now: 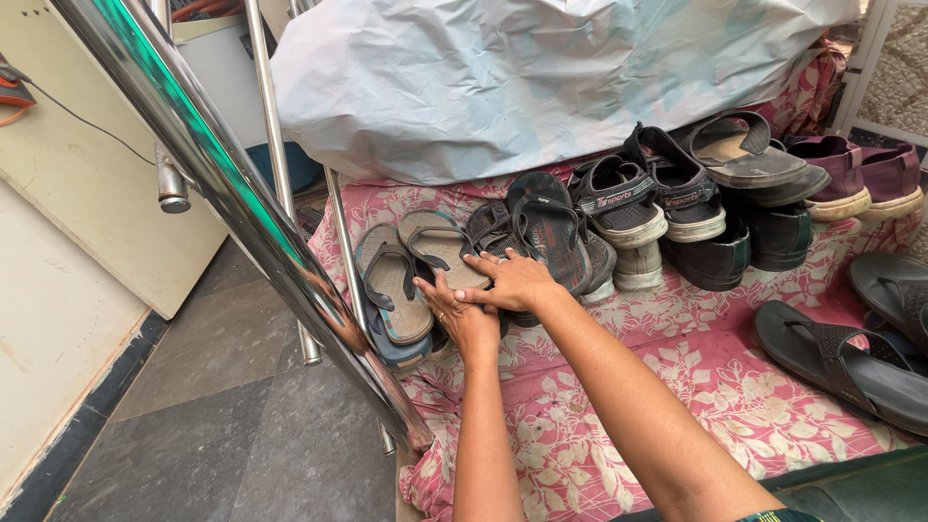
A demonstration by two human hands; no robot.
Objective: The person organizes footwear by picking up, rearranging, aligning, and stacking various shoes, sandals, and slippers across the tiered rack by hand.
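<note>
My left hand (462, 317) and my right hand (514, 278) meet at a pair of grey-and-tan flip-flops (411, 266) propped on a pink floral cloth (696, 387). The right hand lies flat with fingers spread over the tan sole of the right-hand flip-flop, partly covering the left hand. The left hand's fingers curl against that sandal's lower edge; its grip is hidden. Dark flip-flops (546, 227) lean just right of my hands.
A row of footwear runs right: black sport sandals (643, 198), black shoes (744, 242), purple shoes (865, 179), black sandals (851, 358). A white plastic-covered bundle (541, 77) sits behind. A steel handrail (242, 213) crosses the left foreground over the grey tiled floor (232, 406).
</note>
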